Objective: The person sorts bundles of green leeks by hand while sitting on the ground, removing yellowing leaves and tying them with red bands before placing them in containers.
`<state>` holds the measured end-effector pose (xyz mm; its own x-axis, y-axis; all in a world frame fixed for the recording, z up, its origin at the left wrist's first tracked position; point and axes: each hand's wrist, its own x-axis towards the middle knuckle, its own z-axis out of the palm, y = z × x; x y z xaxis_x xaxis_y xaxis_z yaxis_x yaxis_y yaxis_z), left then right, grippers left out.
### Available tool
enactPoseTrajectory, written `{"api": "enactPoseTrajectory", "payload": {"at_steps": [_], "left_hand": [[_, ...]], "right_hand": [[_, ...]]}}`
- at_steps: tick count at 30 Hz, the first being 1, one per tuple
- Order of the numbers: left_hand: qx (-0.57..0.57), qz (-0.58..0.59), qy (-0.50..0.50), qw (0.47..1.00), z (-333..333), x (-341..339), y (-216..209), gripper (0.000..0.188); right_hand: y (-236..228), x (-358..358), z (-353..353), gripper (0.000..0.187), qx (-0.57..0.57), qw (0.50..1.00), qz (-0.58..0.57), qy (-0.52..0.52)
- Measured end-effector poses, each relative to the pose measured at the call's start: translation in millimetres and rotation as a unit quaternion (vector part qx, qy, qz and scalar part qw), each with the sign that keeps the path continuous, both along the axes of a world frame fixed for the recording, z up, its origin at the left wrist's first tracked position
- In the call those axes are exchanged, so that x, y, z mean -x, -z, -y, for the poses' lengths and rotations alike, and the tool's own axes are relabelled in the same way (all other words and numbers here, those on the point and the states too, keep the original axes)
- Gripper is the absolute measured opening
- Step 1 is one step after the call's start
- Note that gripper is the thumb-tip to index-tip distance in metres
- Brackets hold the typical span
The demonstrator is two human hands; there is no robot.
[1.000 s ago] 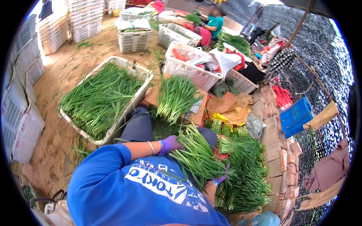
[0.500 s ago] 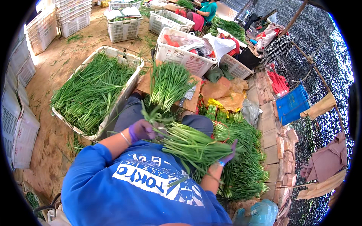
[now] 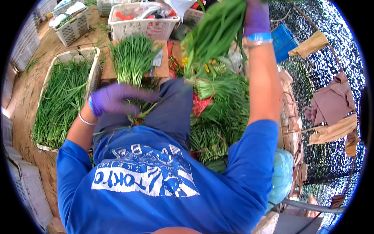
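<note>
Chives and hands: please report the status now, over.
Right hand raised, shut on chive bunch. Left hand low over lap, touching loose chive scraps. Cut chives on board ahead; nothing blocking.

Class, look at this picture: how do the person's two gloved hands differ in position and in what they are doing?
The right hand is raised high, while the left hand stays low over the lap. The right hand grips a bunch of green chives lifted in the air; the left hand lies on loose green scraps and grips no bunch. The right hand is partly cut off by the picture's top edge; the left hand shows whole. Both wear purple gloves.
</note>
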<state>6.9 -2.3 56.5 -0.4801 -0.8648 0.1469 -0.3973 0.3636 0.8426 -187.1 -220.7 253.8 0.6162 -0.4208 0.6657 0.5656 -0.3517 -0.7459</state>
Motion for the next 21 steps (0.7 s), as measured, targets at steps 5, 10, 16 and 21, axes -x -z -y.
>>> {"api": "enactPoseTrajectory", "payload": {"at_steps": [5,10,16,21], "left_hand": [[0.296,-0.244,-0.288,0.878,23.7,-4.1,-69.3,0.088],[0.257,-0.213,-0.322,0.886,56.6,33.5,-117.1,0.106],[0.187,-0.144,-0.378,0.895,72.4,17.6,7.2,0.113],[-0.159,-0.293,-0.283,0.899,58.1,16.8,75.7,0.059]], "right_hand": [[-4.0,-49.5,-4.1,0.024,0.04,0.989,-0.009,0.143],[6.6,-83.4,-35.6,0.02,0.065,0.983,-0.02,0.168],[14.3,-123.5,-46.9,0.023,0.021,0.999,-0.042,0.023],[-4.6,-104.6,-29.9,0.024,-0.043,0.987,-0.06,0.142]]}}
